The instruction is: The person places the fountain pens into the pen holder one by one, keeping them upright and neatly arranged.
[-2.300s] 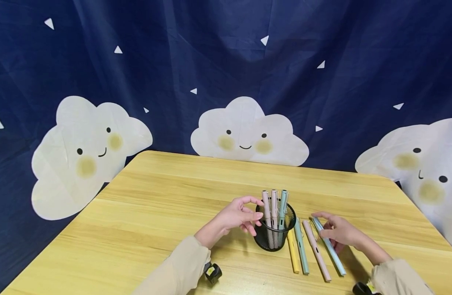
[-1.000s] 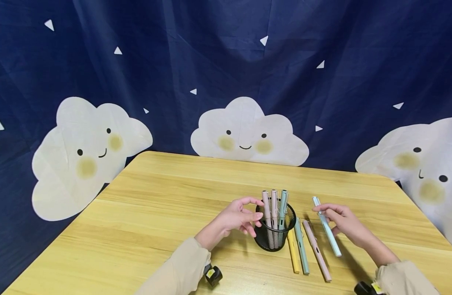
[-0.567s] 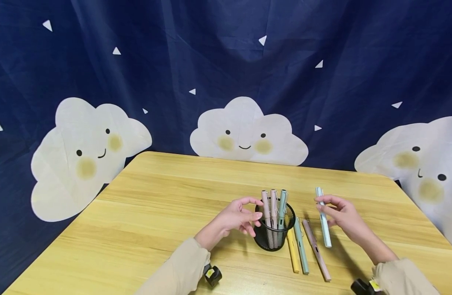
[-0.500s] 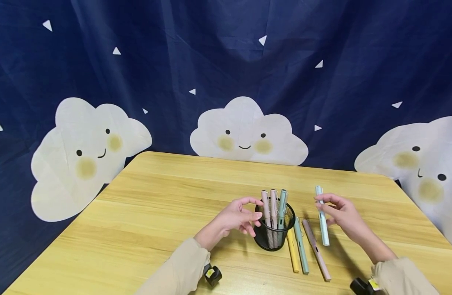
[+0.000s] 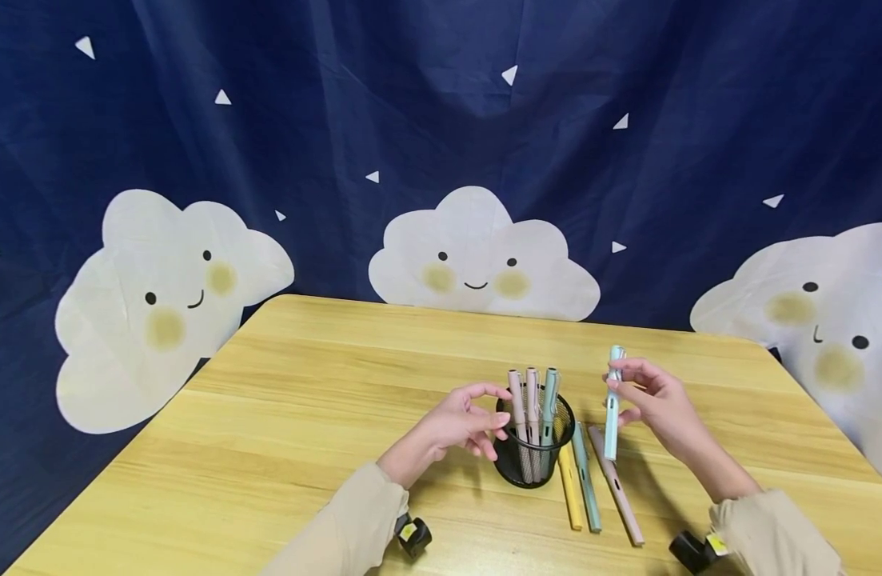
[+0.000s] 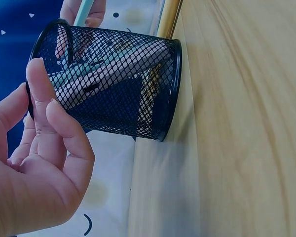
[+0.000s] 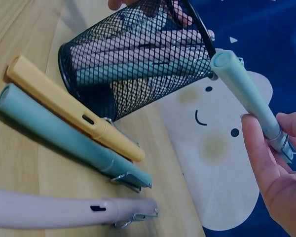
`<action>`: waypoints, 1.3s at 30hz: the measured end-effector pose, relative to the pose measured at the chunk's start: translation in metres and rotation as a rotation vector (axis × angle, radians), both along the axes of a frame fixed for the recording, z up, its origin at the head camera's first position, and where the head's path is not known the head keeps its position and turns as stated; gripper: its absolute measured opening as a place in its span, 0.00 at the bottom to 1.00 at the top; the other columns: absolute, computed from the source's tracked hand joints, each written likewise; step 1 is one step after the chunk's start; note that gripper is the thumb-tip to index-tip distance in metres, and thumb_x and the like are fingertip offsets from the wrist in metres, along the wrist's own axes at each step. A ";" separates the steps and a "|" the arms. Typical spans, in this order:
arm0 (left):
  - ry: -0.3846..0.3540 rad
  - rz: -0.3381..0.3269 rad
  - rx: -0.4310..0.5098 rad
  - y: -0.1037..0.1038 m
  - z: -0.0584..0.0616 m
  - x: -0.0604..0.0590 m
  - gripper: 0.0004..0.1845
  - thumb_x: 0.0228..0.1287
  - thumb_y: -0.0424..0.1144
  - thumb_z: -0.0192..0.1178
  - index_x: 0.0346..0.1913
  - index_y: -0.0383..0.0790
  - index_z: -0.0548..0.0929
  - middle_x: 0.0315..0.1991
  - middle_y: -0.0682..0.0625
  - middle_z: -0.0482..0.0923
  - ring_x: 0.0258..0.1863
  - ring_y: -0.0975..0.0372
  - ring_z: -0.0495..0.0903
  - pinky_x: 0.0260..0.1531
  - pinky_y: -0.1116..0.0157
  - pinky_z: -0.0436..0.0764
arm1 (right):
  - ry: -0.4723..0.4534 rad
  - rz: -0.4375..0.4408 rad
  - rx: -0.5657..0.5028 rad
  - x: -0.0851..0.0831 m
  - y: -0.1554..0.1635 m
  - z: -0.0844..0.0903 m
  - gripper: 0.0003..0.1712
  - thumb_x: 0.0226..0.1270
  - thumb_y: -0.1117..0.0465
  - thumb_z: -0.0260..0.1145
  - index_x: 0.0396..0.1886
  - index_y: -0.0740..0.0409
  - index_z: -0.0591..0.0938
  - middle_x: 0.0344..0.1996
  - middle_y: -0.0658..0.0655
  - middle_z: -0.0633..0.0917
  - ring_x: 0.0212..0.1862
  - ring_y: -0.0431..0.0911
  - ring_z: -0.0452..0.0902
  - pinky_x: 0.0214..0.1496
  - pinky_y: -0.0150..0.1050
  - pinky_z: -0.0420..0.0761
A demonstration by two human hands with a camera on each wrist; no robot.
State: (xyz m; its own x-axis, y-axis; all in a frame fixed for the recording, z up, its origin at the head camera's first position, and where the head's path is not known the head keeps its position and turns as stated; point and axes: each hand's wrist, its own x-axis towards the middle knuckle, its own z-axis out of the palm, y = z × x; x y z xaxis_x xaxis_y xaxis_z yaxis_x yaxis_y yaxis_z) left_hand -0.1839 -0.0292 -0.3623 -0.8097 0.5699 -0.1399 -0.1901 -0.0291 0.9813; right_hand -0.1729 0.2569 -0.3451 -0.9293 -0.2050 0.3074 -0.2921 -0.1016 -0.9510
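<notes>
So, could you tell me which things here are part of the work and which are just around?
In the work:
- light blue pen, pinched by the right hand
- mesh pen cup, left hand beside it
- yellow pen, green pen, pink pen lying on the table

Just around:
- cloud backdrop

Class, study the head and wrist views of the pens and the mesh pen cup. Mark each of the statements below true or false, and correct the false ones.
1. The right hand holds a light blue pen. True.
2. The mesh cup lies tipped on its side. False: it stands upright.
3. Three pens stand in the cup. True.
4. Five pens lie on the table. False: three, namely a yellow pen, a teal pen and a pink pen.
5. The left hand is beside the cup. True.
</notes>
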 end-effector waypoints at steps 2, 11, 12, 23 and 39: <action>0.000 0.002 -0.001 0.000 0.000 0.000 0.18 0.60 0.32 0.57 0.53 0.39 0.72 0.23 0.46 0.79 0.12 0.63 0.76 0.10 0.75 0.72 | 0.017 0.023 -0.050 -0.001 -0.002 0.001 0.20 0.63 0.76 0.53 0.48 0.52 0.76 0.34 0.53 0.79 0.28 0.45 0.79 0.22 0.37 0.81; 0.002 0.011 -0.010 0.000 0.001 0.001 0.18 0.59 0.32 0.58 0.53 0.40 0.72 0.24 0.46 0.79 0.12 0.63 0.76 0.10 0.75 0.72 | 0.020 0.041 -0.230 -0.003 -0.013 0.006 0.34 0.61 0.81 0.50 0.62 0.51 0.56 0.34 0.56 0.82 0.30 0.51 0.81 0.24 0.41 0.81; 0.003 0.012 -0.010 0.000 0.001 0.001 0.18 0.59 0.32 0.58 0.53 0.40 0.72 0.24 0.46 0.79 0.12 0.63 0.76 0.10 0.75 0.72 | 0.021 0.040 -0.244 -0.003 -0.014 0.006 0.34 0.61 0.81 0.49 0.62 0.52 0.55 0.34 0.57 0.82 0.30 0.52 0.81 0.24 0.41 0.81; 0.004 0.009 0.001 0.001 0.000 0.001 0.18 0.59 0.32 0.58 0.53 0.39 0.72 0.24 0.45 0.79 0.12 0.63 0.76 0.10 0.75 0.72 | 0.056 0.019 -0.354 -0.004 -0.022 0.009 0.30 0.61 0.81 0.49 0.60 0.54 0.59 0.35 0.58 0.82 0.31 0.52 0.81 0.26 0.42 0.82; 0.006 0.002 0.007 -0.001 0.000 0.002 0.18 0.59 0.33 0.58 0.53 0.39 0.72 0.24 0.46 0.79 0.12 0.63 0.76 0.10 0.75 0.72 | 0.171 -0.044 -0.324 -0.016 -0.023 -0.003 0.32 0.59 0.82 0.51 0.61 0.58 0.57 0.37 0.61 0.80 0.33 0.55 0.81 0.28 0.45 0.81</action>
State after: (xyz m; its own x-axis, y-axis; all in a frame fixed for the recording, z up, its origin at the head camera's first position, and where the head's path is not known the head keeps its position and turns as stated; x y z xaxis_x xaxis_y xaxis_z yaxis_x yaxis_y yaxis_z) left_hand -0.1823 -0.0300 -0.3624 -0.8119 0.5690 -0.1309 -0.1840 -0.0366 0.9822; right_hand -0.1888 0.2342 -0.3476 -0.8645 -0.0319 0.5017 -0.4553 -0.3733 -0.8083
